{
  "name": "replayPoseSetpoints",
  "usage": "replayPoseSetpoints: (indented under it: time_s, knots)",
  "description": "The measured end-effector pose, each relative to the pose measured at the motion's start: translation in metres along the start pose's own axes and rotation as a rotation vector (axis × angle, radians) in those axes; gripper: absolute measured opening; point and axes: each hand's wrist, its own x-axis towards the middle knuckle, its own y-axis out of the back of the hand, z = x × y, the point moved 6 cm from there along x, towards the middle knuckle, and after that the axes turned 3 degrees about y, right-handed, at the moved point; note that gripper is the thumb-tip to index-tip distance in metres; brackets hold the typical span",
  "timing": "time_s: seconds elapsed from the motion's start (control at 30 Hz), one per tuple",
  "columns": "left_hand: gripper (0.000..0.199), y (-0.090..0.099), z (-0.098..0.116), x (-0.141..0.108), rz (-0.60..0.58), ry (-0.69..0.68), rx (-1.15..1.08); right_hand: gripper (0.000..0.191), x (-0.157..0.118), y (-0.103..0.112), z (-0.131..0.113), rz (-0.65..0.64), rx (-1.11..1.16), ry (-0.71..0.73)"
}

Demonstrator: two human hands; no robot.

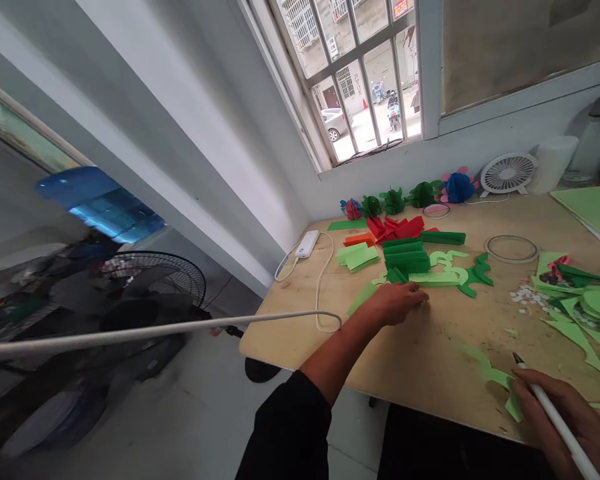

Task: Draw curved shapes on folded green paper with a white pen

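Note:
My right hand (565, 413) grips a white pen (555, 417) whose dark tip points up and to the left. By its fingertips lies a wavy-edged light green paper cutout (485, 367), partly hidden by the hand. My left hand (397, 303) is stretched over the table, palm down with bent fingers apart, just in front of folded dark green paper (405, 257). A light green paper strip (435, 279) lies beyond its fingers. Under the wrist, a light green sheet (361, 298) shows in part. Whether the fingertips touch any paper is hidden.
A white cable (180, 330) crosses above my left forearm; a white power bank (307, 244) lies near the wall. Red folded paper (395, 229), paper flowers (457, 188), a small fan (509, 173), a tape roll (511, 248) and green scraps (593, 313) occupy the table.

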Motion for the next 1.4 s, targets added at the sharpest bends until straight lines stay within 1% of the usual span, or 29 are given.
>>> replayPoseSetpoints:
  time_s: [0.1,0.2,0.27,0.33,0.4,0.5,0.67,0.77,0.83,0.9,0.97,1.03,1.1,1.23,1.3,1.4]
  knots:
    - [0.036,-0.001,0.0,0.005,0.013,0.042,0.015,0.051,0.001,0.0,0.0,-0.004,0.034,-0.041]
    - [0.029,0.001,-0.002,0.002,0.032,0.065,-0.002,0.048,0.001,0.0,0.002,-0.008,0.022,-0.06]
    - [0.029,0.007,-0.003,-0.002,0.053,0.077,-0.029,0.047,0.001,0.001,0.002,-0.01,0.013,-0.053]
    - [0.033,0.017,-0.002,-0.003,0.091,0.087,-0.07,0.045,0.001,0.002,-0.001,0.004,0.027,-0.053]
    - [0.036,0.03,0.001,0.001,0.143,0.098,-0.124,0.044,0.002,0.004,-0.005,0.024,0.046,-0.047]
    - [0.038,0.046,0.008,0.021,0.211,0.124,-0.212,0.044,0.004,0.006,-0.012,0.027,0.057,-0.02]
    - [0.04,0.06,0.015,0.072,0.276,0.18,-0.353,0.046,0.004,0.005,-0.014,0.036,0.078,-0.006]
    - [0.04,0.065,0.016,0.1,0.31,0.199,-0.425,0.046,0.004,0.004,-0.015,0.051,0.087,0.024]
    - [0.039,0.066,0.016,0.116,0.325,0.205,-0.465,0.047,0.004,0.003,-0.015,0.038,0.082,0.045]
    - [0.039,0.066,0.016,0.128,0.346,0.212,-0.499,0.046,0.003,0.002,-0.014,0.028,0.077,0.08]
    - [0.04,0.065,0.015,0.134,0.382,0.224,-0.524,0.042,0.003,0.002,-0.015,0.034,0.07,0.133]
    - [0.043,0.063,0.013,0.132,0.426,0.238,-0.539,0.039,0.002,0.003,-0.016,0.046,0.056,0.168]
    - [0.044,0.059,0.009,0.121,0.471,0.259,-0.54,0.038,0.002,0.002,-0.016,0.047,0.049,0.178]
    - [0.033,0.043,-0.006,0.081,0.529,0.336,-0.501,0.034,0.003,0.003,-0.021,0.049,0.061,0.198]
    - [0.027,0.034,-0.016,0.06,0.532,0.377,-0.462,0.033,0.004,0.004,-0.023,0.049,0.061,0.199]
    - [0.022,0.023,-0.03,0.038,0.524,0.429,-0.392,0.038,0.005,0.005,-0.023,0.038,0.045,0.158]
